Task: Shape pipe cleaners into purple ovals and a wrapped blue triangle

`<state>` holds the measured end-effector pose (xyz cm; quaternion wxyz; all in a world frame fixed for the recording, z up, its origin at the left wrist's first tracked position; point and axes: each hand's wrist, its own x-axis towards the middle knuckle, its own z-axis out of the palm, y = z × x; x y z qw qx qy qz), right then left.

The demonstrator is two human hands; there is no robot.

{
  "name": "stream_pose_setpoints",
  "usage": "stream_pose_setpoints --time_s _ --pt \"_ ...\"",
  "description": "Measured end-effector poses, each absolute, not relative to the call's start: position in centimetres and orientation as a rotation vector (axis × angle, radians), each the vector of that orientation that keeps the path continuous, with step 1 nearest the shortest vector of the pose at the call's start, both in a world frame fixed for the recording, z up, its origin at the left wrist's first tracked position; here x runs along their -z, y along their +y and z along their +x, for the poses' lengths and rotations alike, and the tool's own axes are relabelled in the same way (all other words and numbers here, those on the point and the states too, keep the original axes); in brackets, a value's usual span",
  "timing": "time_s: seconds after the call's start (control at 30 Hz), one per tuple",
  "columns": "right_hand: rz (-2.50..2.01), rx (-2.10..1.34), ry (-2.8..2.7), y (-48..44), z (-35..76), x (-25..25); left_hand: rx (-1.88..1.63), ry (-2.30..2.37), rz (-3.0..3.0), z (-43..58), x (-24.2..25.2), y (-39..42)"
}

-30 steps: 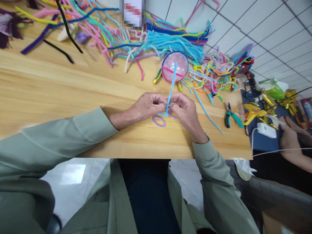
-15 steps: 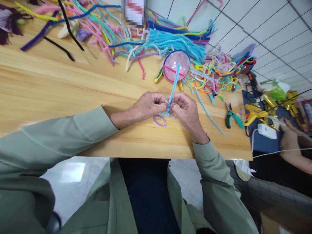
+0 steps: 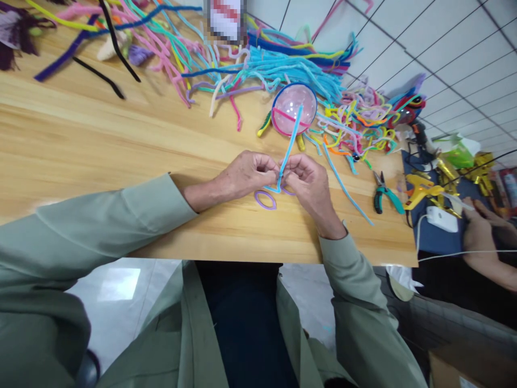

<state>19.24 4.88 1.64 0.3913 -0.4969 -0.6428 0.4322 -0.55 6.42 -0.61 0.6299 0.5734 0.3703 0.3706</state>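
Between the fingertips of my left hand (image 3: 258,170) and my right hand (image 3: 305,175) is a light blue pipe cleaner (image 3: 291,141). Both hands pinch it low down, close together over the wooden table. Its long end slants up and away, and a bent part shows below the fingers. A purple pipe cleaner loop (image 3: 265,200) lies on the wood just under my left hand. Another purple piece shows partly beneath my right fingers. Beyond my hands stands a clear ball (image 3: 297,105) with a blue rim and a pink band.
Loose pipe cleaners (image 3: 294,70) in many colours lie along the table's (image 3: 81,151) far side. To the right are teal-handled pliers (image 3: 385,196), a yellow glue gun (image 3: 422,191) and a white adapter (image 3: 442,218). Another person's hand (image 3: 479,231) is at the far right.
My hands keep the same pinch on the light blue pipe cleaner, with hardly any movement. The whole view has shifted very slightly.
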Motion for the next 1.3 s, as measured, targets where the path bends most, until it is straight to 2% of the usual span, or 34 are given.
stream_pose_setpoints --time_s 0.73,1.3 --pt "-1.254 -1.086 -1.64 5.1 19.6 -1.7 -0.888 0.835 1.283 -0.4 1.0 6.5" --pt "-1.245 -0.636 -1.871 4.8 20.0 -2.7 -0.91 0.833 1.22 -0.2 0.8 6.1"
